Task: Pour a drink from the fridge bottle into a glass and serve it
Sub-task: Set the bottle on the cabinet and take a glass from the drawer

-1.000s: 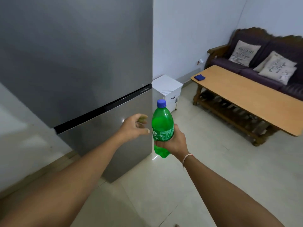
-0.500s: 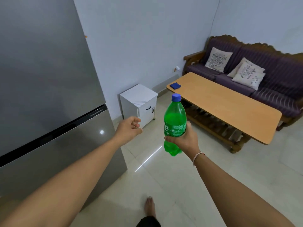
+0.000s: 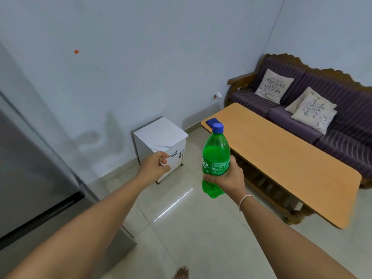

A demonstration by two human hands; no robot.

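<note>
A green plastic bottle [image 3: 215,156] with a blue cap stands upright in my right hand [image 3: 229,179], which grips it around the lower half, in mid-air over the tiled floor. My left hand [image 3: 156,167] hangs beside it to the left with the fingers loosely curled and nothing in them. The closed grey fridge [image 3: 30,178] fills the left edge of the view. No glass is in sight.
A long wooden coffee table [image 3: 285,158] stands to the right with a blue cloth [image 3: 213,122] at its far end. Behind it is a purple sofa [image 3: 342,125] with cushions. A small white cabinet [image 3: 161,143] sits by the wall. My bare foot [image 3: 182,273] shows below.
The view has swung right, away from the fridge toward the coffee table and sofa. The bottle stays upright in my right hand; my left hand has curled closer.
</note>
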